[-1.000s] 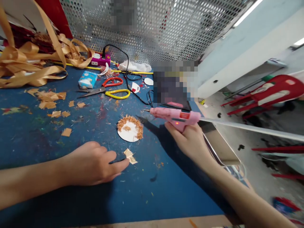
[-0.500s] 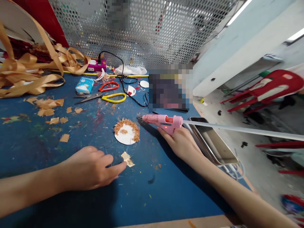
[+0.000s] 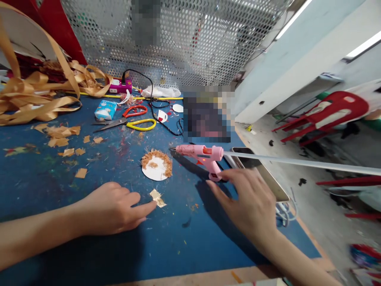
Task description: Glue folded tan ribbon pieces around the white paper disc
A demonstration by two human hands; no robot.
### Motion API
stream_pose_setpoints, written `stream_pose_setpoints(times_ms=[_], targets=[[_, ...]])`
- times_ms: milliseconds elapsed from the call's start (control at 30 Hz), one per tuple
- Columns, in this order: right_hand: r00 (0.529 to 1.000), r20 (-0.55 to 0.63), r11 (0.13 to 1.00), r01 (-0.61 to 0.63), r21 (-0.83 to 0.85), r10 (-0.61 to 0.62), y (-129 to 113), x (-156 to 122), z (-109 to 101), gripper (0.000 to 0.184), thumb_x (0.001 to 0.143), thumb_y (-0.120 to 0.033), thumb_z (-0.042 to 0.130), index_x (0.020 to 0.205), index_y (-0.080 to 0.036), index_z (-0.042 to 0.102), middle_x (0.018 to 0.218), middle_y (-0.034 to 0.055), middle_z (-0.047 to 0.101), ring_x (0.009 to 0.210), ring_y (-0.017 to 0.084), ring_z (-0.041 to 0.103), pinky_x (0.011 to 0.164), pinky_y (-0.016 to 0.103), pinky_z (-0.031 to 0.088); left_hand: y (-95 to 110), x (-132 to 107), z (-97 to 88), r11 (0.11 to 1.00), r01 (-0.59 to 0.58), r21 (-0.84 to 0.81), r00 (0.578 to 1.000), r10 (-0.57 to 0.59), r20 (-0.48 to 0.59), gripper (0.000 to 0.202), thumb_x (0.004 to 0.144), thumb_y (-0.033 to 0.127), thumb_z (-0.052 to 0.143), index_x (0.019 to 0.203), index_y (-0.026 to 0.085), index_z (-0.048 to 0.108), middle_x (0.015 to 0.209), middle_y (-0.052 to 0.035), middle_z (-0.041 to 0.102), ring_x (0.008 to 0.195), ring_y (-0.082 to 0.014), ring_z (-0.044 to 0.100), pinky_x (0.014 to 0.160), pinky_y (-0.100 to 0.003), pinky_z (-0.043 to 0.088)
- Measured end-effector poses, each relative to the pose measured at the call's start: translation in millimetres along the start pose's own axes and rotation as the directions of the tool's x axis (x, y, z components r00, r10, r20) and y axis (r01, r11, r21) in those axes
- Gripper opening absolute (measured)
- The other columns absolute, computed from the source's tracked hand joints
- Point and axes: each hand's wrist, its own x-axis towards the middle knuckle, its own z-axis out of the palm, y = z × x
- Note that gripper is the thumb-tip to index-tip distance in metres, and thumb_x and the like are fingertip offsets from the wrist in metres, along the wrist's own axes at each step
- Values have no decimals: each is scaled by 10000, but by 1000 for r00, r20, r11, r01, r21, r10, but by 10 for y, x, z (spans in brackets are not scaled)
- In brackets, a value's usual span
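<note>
Your right hand [image 3: 250, 202] is hanging open around the handle end of the pink hot-glue gun [image 3: 198, 152], not closing on it; you cannot tell whether a fingertip is touching. Your left hand [image 3: 111, 208] is extending its index finger to the edge of the gold ribbon scraps [image 3: 157, 198]; whether it is pressing them is not showing. Beyond that fingertip, the ribbon-fringed paper disc [image 3: 157, 170] is lying near the gun's nozzle. You are probably switching between gluing and ribbon handling, so the next move seems to be calling for a light pinch, keeping clear of the nozzle. Between your hands, fleck-strewn blue tabletop [image 3: 178, 254] is offering room, while right of your right hand the glue stick [image 3: 297, 161] is crossing the phone [image 3: 273, 175] and overhanging the table edge.
</note>
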Motion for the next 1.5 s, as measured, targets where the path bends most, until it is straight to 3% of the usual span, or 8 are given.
stream_pose_setpoints(times_ms=[100, 200, 767, 1033, 1133, 1300, 1400, 1500], targets=[[915, 127, 902, 342, 262, -384, -220, 39, -43, 141, 964, -146, 466, 917, -161, 598, 771, 35, 652, 691, 164, 564, 642, 299, 436, -9, 2, 9, 1000, -6, -3, 999, 6, -43, 297, 939, 263, 460, 1207, 230, 583, 638, 36, 617, 455, -132, 556, 426, -262, 353], [807, 195, 795, 450, 407, -557, -406, 131, 40, 284, 997, -129, 362, 919, -134, 635, 777, 47, 657, 679, 164, 548, 618, 297, 436, -13, 3, 20, 1000, -6, -5, 999, 5, -50, 288, 932, 250, 469, 1191, 227, 595, 635, 35, 626, 457, -134, 573, 435, -260, 365], [753, 183, 756, 546, 361, -632, -591, 301, 201, 314, 988, -119, 358, 827, -133, 627, 691, 21, 581, 635, 183, 472, 565, 333, 311, 51, 32, 12, 990, 137, 38, 988, -134, -71, 331, 906, 323, 549, 1185, 163, 626, 674, 9, 680, 505, -177, 651, 446, -276, 420], [837, 56, 807, 504, 309, -544, -577, 267, 205, 335, 985, -121, 355, 764, -162, 603, 653, 6, 569, 631, 157, 460, 658, 320, 366, 38, 22, 39, 964, 258, 59, 937, -235, -260, 307, 976, 288, 423, 1072, 130, 669, 663, -18, 653, 537, -157, 626, 471, -250, 424], [881, -32, 824, 455, 338, -473, -579, 253, 141, 297, 964, -102, 378, 778, -153, 603, 672, 21, 605, 664, 156, 500, 693, 318, 404, 121, 47, -32, 932, 309, -189, 890, -354, -288, 329, 984, 237, 395, 847, 163, 685, 656, -10, 643, 570, -134, 614, 524, -232, 452], [894, -159, 818, 448, 361, -419, -614, 217, 31, 193, 913, -83, 446, 832, -151, 607, 711, 26, 643, 745, 171, 564, 745, 338, 433, 356, 139, -132, 427, 363, -828, 816, -575, 62, 295, 964, 233, 441, 812, 162, 683, 705, 1, 681, 563, -83, 615, 481, -150, 476], [880, -190, 811, 474, 342, -435, -645, 198, -3, 235, 917, -90, 412, 838, -153, 623, 711, 29, 642, 740, 176, 570, 750, 351, 434, 432, 189, -107, 119, 336, -934, 781, -589, 206, 297, 952, 271, 450, 811, 132, 671, 661, -10, 674, 437, -64, 544, 355, -125, 427], [872, -206, 802, 489, 344, -444, -669, 189, -7, 262, 918, -89, 394, 838, -150, 636, 703, 31, 639, 737, 179, 569, 733, 352, 429, 449, 213, -64, 16, 324, -946, 762, -596, 252, 299, 943, 298, 450, 824, 118, 657, 648, -29, 679, 422, -70, 535, 362, -144, 458]])
